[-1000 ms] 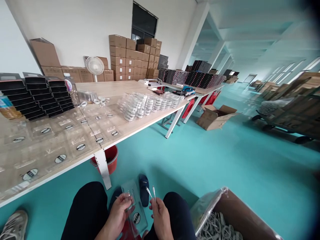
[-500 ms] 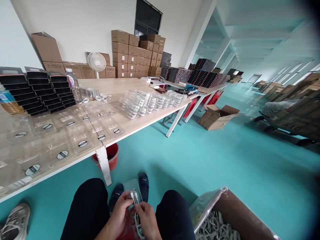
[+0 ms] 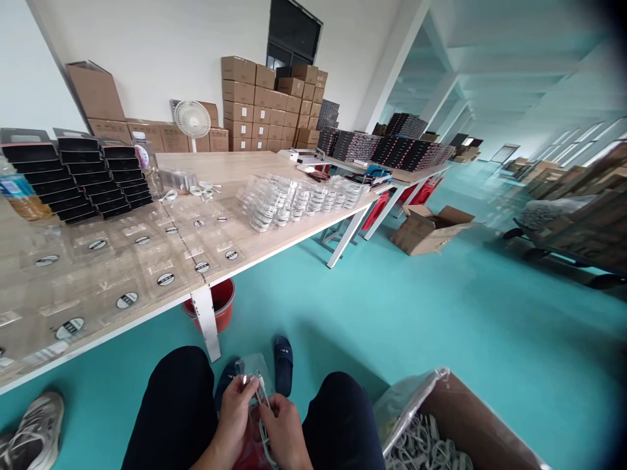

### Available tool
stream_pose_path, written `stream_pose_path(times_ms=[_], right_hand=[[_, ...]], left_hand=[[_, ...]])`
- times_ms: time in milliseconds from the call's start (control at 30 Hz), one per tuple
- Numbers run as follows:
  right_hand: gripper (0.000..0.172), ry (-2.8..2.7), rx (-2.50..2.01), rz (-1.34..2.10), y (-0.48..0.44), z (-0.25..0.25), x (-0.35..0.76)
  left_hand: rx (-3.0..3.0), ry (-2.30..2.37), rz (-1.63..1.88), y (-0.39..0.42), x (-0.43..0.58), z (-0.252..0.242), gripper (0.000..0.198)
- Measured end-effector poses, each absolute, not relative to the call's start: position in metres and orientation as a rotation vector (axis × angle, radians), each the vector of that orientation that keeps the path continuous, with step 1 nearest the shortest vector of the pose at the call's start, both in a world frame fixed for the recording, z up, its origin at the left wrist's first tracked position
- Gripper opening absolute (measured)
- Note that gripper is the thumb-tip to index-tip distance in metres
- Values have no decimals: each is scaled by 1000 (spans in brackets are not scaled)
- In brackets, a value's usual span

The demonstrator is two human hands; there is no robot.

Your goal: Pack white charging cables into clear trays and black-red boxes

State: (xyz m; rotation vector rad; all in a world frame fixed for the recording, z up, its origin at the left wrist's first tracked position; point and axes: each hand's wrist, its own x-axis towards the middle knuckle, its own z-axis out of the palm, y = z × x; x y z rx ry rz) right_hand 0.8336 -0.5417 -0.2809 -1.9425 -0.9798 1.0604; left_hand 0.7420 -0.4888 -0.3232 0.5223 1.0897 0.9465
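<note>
- The left fingers (image 3: pixel 247 388) pinch a clear tray (image 3: pixel 255 365), nearly closed.
- The right fingers (image 3: pixel 277 408) curl tight on a white cord (image 3: pixel 262 384) by the tray, between the knees (image 3: pixel 169 398).
- This step looks like fitting cord into tray; it probably needs soft pushing.
- More clear trays (image 3: pixel 198 256) lie along the near edge of the table (image 3: pixel 235 160).
- Brown boxes (image 3: pixel 240 111) stand behind.

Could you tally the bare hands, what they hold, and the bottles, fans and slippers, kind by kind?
Left hand and right hand: 2
Clear tray, held: 1
White cable, held: 1
Bottles: 2
Fan: 1
Slippers: 2
Total: 9
</note>
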Motion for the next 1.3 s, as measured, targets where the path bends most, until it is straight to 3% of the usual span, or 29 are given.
stream_pose_path(times_ms=[333, 733, 967, 1300], right_hand=[[14, -1320, -2234, 791, -543, -280, 824], [23, -1481, -2092, 560, -548, -251, 829], [24, -1119, -1886, 934, -546, -230, 843], [16, -1127, -1994, 905, -545, -224, 841]], left_hand=[[465, 1180, 955, -492, 742, -322, 42], [479, 1064, 973, -484, 734, -283, 36], [526, 1054, 975, -490, 726, -248, 35], [367, 894, 823, -504, 725, -249, 35]])
